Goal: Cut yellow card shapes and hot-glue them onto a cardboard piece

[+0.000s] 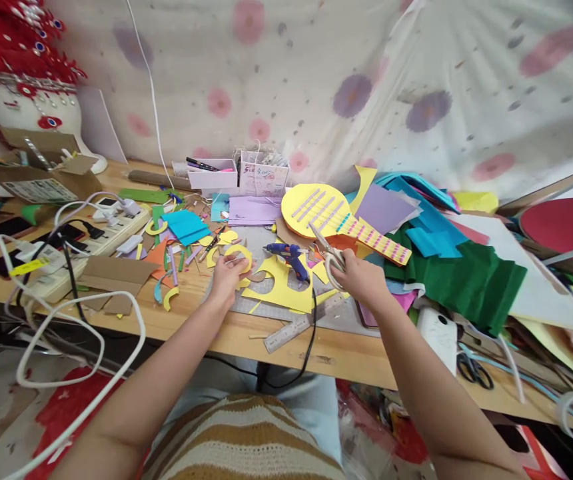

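Note:
Between the fingers of my left hand (230, 275) is a curved yellow foam piece (241, 252), held over the desk. My right hand (361, 275) grips a pair of scissors (327, 248) by the handles, the blades pointing up and left. Behind the scissors lies a yellow paper guitar (311, 203) with lilac strips on its body and coloured marks along its neck. A blue glue gun (289, 257) rests between my hands, on a yellow foam sheet (286, 290) with round cut-outs.
Small coloured scraps lie left of my hands, near a power strip (86, 253) with looping white cables. A ruler (289, 333) sits at the front. Green felt (471, 287), a white phone (437, 337) and black-handled scissors (474, 371) are on the right. White boxes (212, 173) stand behind.

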Tool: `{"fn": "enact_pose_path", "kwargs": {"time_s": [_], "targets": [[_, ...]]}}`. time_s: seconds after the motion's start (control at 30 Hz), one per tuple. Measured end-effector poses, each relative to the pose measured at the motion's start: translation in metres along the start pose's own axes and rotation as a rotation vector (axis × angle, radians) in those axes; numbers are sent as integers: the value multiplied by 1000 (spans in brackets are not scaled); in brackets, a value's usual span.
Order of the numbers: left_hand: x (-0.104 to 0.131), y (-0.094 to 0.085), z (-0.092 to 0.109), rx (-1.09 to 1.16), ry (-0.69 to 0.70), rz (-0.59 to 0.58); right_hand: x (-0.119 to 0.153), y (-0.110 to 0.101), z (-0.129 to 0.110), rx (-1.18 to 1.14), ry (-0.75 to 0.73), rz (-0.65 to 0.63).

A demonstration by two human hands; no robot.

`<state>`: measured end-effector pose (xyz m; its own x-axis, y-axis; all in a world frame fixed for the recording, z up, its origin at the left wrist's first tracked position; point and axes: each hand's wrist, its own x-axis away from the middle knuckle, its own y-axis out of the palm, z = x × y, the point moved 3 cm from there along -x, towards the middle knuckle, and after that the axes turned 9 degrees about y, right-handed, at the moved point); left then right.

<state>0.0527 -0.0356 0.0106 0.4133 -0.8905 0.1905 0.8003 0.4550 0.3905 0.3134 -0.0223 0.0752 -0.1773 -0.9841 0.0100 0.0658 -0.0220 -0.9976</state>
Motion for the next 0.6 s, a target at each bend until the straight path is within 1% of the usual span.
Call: {"fn": "enact_pose_path", "kwargs": {"time_s": [0.07,0.13,0.23,0.33,0.4,0.43,0.5,0.57,0.6], "targets": [[-4,-3,3,-24,10,-8,-1,12,5,62,11,-78],[-7,-5,6,-57,-10,-43,-1,24,3,76,0,-131],[-8,-7,9,-87,-58,-131,-1,40,-6,68,-22,-172],[-11,-12,11,-97,-76,-191,-6,49,-9,50,-52,-202],[-15,-18,13,-97,-49,-203,-10,47,-5,19,-92,-190],[-16,-21,14,-98,-31,-200,-12,43,-2,-9,-121,-164],[-20,-27,15,-106,1,-174,-13,31,3,-76,-163,-81],[-21,-28,14,-128,21,-134,-10,16,5,-150,-136,-3],[-21,-27,13,-142,26,-119,-6,10,2,-200,-136,28]]}}
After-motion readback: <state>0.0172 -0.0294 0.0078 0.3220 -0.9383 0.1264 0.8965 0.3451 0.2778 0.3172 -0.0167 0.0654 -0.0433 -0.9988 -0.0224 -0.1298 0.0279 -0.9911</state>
